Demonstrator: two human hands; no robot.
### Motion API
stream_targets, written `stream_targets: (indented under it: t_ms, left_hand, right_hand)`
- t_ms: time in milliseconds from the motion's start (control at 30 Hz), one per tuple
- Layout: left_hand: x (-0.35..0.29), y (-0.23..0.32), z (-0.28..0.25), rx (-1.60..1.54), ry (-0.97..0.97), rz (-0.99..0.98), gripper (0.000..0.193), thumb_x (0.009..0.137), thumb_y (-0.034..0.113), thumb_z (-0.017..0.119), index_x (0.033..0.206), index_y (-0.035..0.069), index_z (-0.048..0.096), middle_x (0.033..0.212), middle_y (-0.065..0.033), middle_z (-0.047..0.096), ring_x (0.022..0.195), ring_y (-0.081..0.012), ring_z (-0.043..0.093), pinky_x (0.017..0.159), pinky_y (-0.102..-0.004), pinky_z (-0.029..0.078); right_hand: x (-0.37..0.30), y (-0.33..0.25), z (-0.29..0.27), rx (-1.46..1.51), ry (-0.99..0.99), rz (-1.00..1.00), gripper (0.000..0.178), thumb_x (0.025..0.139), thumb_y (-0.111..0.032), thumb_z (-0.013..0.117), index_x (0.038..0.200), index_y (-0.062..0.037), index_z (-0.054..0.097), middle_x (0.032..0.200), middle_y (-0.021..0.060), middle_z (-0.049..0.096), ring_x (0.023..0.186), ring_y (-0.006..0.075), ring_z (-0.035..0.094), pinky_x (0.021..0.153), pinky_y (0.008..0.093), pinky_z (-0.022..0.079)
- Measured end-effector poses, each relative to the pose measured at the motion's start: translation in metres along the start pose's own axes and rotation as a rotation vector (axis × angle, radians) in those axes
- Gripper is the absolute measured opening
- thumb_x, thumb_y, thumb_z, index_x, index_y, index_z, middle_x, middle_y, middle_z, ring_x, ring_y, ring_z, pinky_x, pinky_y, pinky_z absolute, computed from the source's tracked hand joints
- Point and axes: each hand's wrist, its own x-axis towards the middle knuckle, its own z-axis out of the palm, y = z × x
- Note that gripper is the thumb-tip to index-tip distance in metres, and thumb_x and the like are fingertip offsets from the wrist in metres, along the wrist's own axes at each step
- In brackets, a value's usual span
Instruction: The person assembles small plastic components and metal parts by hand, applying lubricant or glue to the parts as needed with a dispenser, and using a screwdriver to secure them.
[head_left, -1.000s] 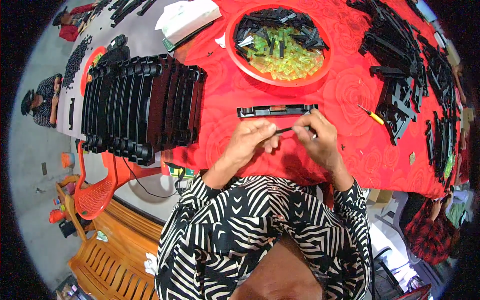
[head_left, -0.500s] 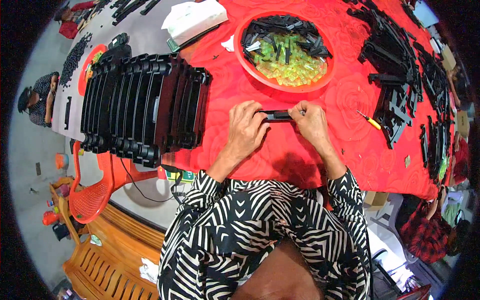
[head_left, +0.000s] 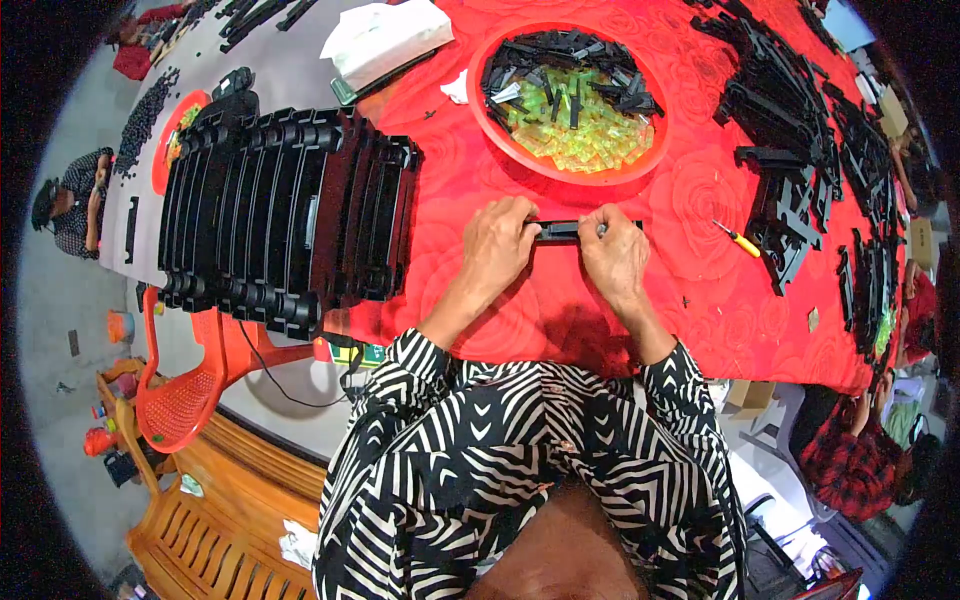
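A narrow black plastic strip (head_left: 560,231) lies crosswise before me, low over the red tablecloth. Around its left end the fingers of my left hand (head_left: 497,245) are closed. My right hand (head_left: 614,258) grips it farther right, and the strip's end sticks out past that hand. A small greyish bit shows at my right fingertips, too small to name. Just beyond my hands stands a red round basin (head_left: 597,178) holding yellow-green translucent pieces (head_left: 585,130) and small black parts (head_left: 560,48).
To my left, long black plastic frames (head_left: 285,215) form a tall stack. On the right lie a yellow-handled screwdriver (head_left: 738,239) and heaps of black parts (head_left: 785,110). A tissue pack (head_left: 388,38) sits at the back. A red chair (head_left: 190,390) stands beside the table.
My right hand has shifted slightly along the strip, so its right end now shows beyond the hand. My left fingers have drawn closer together on the left end.
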Motion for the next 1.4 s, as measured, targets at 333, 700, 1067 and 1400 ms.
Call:
stream_targets:
  t_ms: [333,700,1067,1400]
  left_hand:
    - [0.035,-0.002,-0.003,0.070,-0.445,-0.032,0.018,0.066,0.019,0.071,0.075,0.005,0.063,0.075,-0.0119,0.060,0.078,-0.0314,0.057,0.065,-0.0440,0.045]
    - [0.036,-0.005,0.009,-0.036,-0.339,-0.208,0.015,0.062,0.019,0.073,0.065,0.008,0.063,0.065,-0.0096,0.060,0.066,-0.0277,0.059,0.056,-0.0402,0.044]
    - [0.051,-0.006,0.007,0.033,-0.474,-0.287,0.018,0.058,0.025,0.076,0.060,0.011,0.064,0.059,-0.0097,0.060,0.059,-0.0267,0.060,0.054,-0.0383,0.045]
    - [0.053,0.003,0.008,0.038,-0.467,-0.290,0.015,0.060,0.021,0.073,0.059,0.010,0.063,0.060,-0.0125,0.060,0.061,-0.0290,0.061,0.054,-0.0408,0.045]
  right_hand:
    - [-0.006,-0.001,0.002,0.002,0.016,0.081,0.018,0.079,-0.021,0.058,0.077,-0.0031,0.058,0.073,0.0191,0.061,0.070,0.0380,0.060,0.064,0.0480,0.045]
    - [0.000,-0.003,-0.009,-0.087,-0.009,0.012,0.017,0.079,-0.019,0.059,0.076,-0.0030,0.056,0.073,0.0175,0.061,0.068,0.0377,0.060,0.061,0.0484,0.045]
    - [-0.023,0.019,-0.005,-0.187,0.048,-0.469,0.018,0.081,-0.020,0.058,0.096,-0.0106,0.058,0.075,0.0102,0.057,0.052,0.0298,0.058,0.044,0.0407,0.045]
    - [-0.025,0.026,0.007,-0.350,-0.073,-0.389,0.027,0.081,-0.020,0.055,0.107,-0.0108,0.054,0.075,0.0111,0.059,0.053,0.0318,0.058,0.046,0.0444,0.045]
